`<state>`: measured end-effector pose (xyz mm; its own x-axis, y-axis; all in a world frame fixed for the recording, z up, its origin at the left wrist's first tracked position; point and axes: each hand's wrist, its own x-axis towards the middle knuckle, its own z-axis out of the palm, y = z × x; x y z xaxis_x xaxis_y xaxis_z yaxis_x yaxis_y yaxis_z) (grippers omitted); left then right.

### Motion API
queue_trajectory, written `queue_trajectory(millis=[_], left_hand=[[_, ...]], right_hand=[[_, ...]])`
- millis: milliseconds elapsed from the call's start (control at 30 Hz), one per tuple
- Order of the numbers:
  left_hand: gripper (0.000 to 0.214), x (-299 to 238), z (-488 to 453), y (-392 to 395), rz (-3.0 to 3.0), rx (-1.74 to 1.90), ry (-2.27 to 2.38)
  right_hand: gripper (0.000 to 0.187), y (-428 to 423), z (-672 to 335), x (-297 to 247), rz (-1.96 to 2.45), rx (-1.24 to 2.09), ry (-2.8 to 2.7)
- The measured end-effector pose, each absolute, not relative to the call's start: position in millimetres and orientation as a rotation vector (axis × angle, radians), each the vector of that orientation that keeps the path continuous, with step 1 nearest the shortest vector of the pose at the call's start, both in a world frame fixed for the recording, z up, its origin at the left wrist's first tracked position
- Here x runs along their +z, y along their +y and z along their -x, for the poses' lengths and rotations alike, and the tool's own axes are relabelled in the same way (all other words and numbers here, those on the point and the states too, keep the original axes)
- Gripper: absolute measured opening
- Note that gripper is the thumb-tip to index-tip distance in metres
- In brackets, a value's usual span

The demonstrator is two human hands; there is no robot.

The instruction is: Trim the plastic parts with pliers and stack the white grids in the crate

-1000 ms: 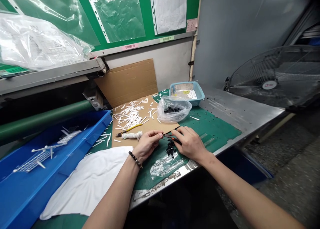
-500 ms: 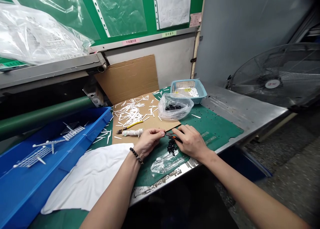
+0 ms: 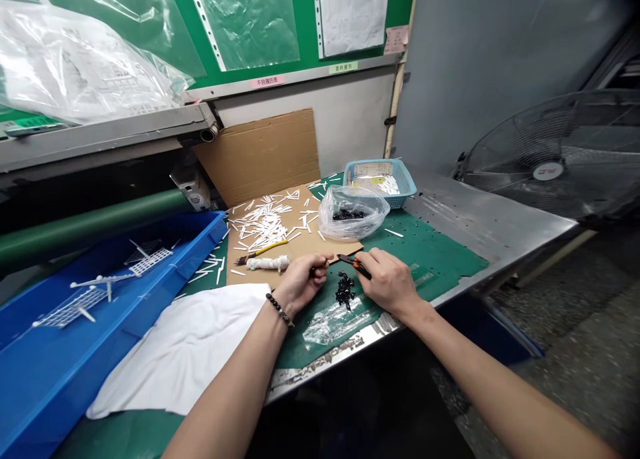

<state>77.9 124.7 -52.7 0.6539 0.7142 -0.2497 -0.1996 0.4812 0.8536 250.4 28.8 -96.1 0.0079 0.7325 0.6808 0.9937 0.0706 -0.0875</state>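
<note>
In my right hand [image 3: 390, 280] is a pair of cutting pliers [image 3: 356, 265] with black and orange handles, its jaws pointing left. My left hand [image 3: 305, 280] is closed in a pinch around something small and dark that I cannot make out. The plier tips sit just right of my left fingertips. Under the gap between the hands lies a small pile of black pieces [image 3: 345, 290] on the green mat [image 3: 440, 249]. A flat clear plastic bag [image 3: 327, 325] lies in front of that pile. Behind the hands, an open clear bag [image 3: 354, 213] holds more black pieces.
White sticks [image 3: 265, 225] are strewn over a cardboard sheet [image 3: 300, 245], near a wrapped tool [image 3: 267, 263] and a yellow-handled tool [image 3: 267, 249]. A light blue basket [image 3: 404, 195] stands behind. At left are a blue bin [image 3: 60, 372] and a white cloth [image 3: 185, 352].
The pliers have drawn back from my left fingertips and their jaws now show. My left fingers have curled inward. The whole view has shifted slightly.
</note>
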Motion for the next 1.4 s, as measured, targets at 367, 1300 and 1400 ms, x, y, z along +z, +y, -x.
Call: queue_trajectory(millis=[367, 1300, 1400], left_hand=[[0.017, -64.1, -91.7, 117.8, -2.152, 0.502, 0.993], [0.020, -59.2, -76.9, 131.9, -0.984, 0.616, 0.664], [0.024, -59.7, -76.1, 131.4, -1.002, 0.595, 0.658]], right_hand=[[0.012, 31.6, -252.9, -96.6, 1.708, -0.602, -1.720], [0.024, 32.3, -251.3, -96.3, 1.663, -0.411, -1.819], [0.023, 31.7, -250.9, -95.3, 1.667, -0.402, -1.830]])
